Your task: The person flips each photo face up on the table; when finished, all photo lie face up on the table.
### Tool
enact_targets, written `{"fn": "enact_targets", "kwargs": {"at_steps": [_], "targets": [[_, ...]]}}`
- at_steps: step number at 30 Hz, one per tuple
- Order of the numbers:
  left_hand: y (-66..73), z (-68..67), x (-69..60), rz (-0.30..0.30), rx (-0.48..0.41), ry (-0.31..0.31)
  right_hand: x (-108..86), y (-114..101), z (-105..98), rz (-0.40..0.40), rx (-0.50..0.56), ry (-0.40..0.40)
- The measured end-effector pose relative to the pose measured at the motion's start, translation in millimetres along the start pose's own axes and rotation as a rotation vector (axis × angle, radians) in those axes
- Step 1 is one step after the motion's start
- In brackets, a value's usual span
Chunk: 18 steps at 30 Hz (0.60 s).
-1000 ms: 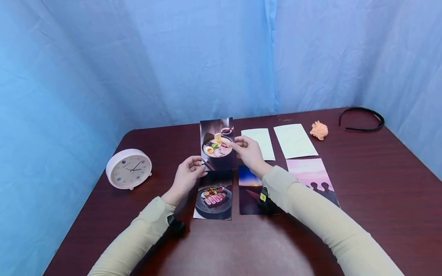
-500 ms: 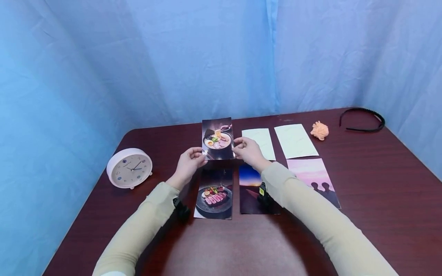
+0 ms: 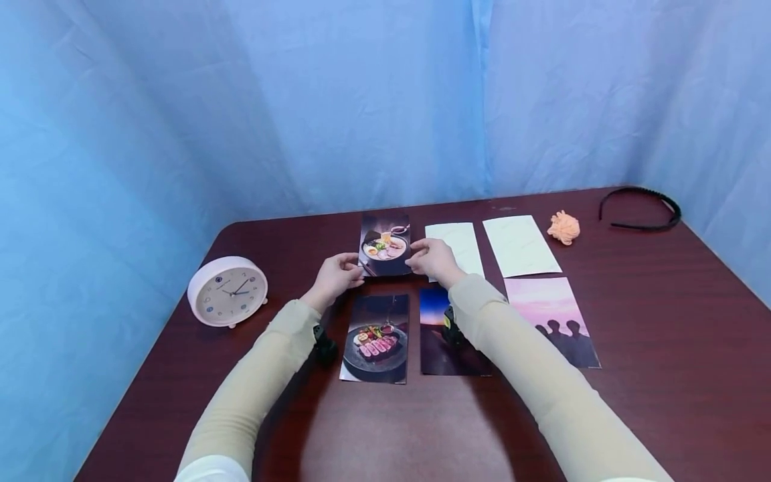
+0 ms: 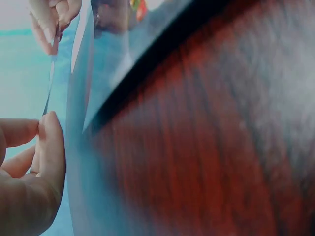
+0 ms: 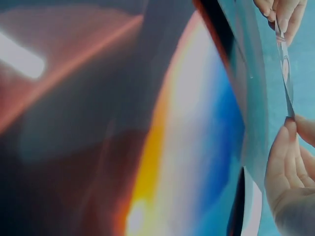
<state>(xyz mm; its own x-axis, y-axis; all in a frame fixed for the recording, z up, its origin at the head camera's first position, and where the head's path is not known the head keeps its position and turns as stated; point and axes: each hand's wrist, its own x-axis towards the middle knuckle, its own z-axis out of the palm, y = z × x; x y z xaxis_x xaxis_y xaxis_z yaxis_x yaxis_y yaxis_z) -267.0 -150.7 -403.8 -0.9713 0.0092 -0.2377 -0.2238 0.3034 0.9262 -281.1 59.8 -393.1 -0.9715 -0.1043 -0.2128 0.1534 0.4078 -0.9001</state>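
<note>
A photo print of a ramen bowl point(image 3: 385, 248) spans the gap between my hands at the back of the table. My left hand point(image 3: 336, 278) pinches its lower left edge between thumb and fingers, while my right hand point(image 3: 436, 261) pinches the lower right edge. Seen edge-on in the left wrist view, the print point(image 4: 50, 86) stretches between both hands' fingertips. In front of it lies a photo of sliced steak on a plate point(image 3: 375, 345). Beneath my right wrist is a sunset photo point(image 3: 440, 348), partly covered by the sleeve and wrist camera.
Two pale, blank-looking sheets point(image 3: 521, 246) lie right of the ramen photo, the nearer one partly behind my right hand. A pink-sky silhouette photo point(image 3: 548, 308) lies below them. A white alarm clock point(image 3: 227, 292) stands left; an orange scrunchie-like bundle point(image 3: 564, 227) and black headband point(image 3: 674, 213) lie right.
The ramen photo has moved back, away from the steak photo it overlapped in view, and shifted slightly right. Both hands have kept their pinch on it.
</note>
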Motion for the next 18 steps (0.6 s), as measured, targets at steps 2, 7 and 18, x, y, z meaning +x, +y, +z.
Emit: {"fn": "enact_targets", "kwargs": {"at_steps": [2,7,18], "targets": [[-2.8,-1.1,1.2,0.002,0.038,-0.014,0.7,2.7,1.5,0.014,-0.02,-0.015],[-3.1,-1.0,1.5,0.032,0.143,-0.022,4.1,6.3,2.2,0.021,-0.077,-0.026],[-4.5,1.5,2.4,0.027,0.305,0.01,6.0,9.5,5.5,0.013,-0.092,-0.03]]}}
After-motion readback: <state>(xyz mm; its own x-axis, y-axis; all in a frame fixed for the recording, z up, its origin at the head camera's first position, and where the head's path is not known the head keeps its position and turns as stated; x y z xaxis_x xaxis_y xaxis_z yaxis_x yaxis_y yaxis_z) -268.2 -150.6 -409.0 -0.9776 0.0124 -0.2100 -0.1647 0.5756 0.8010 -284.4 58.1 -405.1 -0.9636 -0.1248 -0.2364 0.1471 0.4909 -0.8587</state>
